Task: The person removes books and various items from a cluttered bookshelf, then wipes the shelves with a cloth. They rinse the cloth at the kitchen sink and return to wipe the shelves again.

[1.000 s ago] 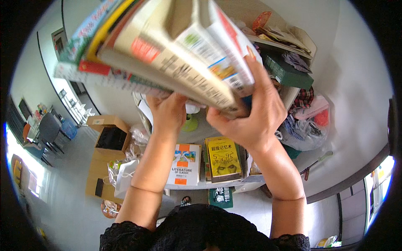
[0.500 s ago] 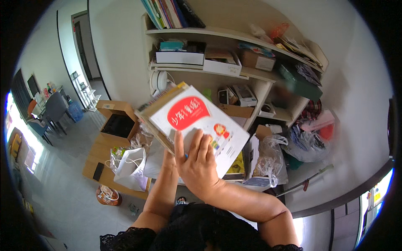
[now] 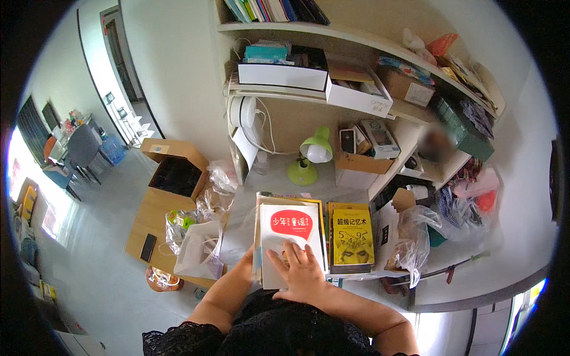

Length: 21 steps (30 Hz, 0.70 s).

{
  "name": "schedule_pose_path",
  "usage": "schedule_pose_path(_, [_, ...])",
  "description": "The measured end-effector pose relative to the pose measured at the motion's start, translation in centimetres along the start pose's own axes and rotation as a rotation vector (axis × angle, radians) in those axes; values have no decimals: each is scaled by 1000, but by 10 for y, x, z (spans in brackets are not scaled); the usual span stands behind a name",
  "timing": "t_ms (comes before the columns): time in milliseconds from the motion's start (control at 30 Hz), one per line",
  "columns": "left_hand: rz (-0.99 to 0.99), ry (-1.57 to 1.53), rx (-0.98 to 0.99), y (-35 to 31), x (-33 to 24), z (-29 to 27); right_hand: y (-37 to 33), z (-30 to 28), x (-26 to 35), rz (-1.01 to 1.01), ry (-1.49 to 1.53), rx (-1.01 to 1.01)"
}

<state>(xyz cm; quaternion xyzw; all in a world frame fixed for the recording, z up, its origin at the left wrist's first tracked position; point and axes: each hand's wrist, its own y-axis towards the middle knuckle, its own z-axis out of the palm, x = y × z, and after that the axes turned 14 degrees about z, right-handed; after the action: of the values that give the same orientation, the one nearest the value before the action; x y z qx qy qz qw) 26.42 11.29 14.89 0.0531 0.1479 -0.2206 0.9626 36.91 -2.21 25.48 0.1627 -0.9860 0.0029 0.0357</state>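
A stack of books with a white, red-patched book [image 3: 274,237] on top is held in front of me at the desk's near edge. My left hand [image 3: 244,270] grips the stack's left side, its fingers mostly hidden by the books. Across the white cover lies my right hand [image 3: 297,270], flat with its fingers apart. Just right of this stack, another pile of books with a yellow book [image 3: 352,237] on top rests on the desk. Whether the held stack touches the desk is hard to tell.
A green desk lamp [image 3: 309,155] stands behind the books. Shelves above carry a white box [image 3: 282,77] and other boxes. On the left are an open cardboard box [image 3: 176,172], a white paper bag [image 3: 199,249] and a phone [image 3: 148,247]. Plastic bags [image 3: 418,237] crowd the right.
The stack has come down from a raised, tilted position and turned nearly square to the desk. Both hands moved with it. The lamp and yellow book now show more fully.
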Motion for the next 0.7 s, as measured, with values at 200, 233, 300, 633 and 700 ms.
schedule_pose_path(200, [-101,149,-142,20,-6,-67,28,37,-11,202,-47,-7])
schedule_pose_path(233, [-123,202,-181,21,-10,-80,35,46,-15,244,-51,-29])
schedule_pose_path(300, [-176,432,-311,18,-18,-109,43,51,-22,273,-82,40])
schedule_pose_path(633, [97,1282,-88,3,-37,-29,75,57,-23,210,-171,214])
schedule_pose_path(700, [146,1337,-85,8,-30,-53,73,54,-24,204,-123,200])
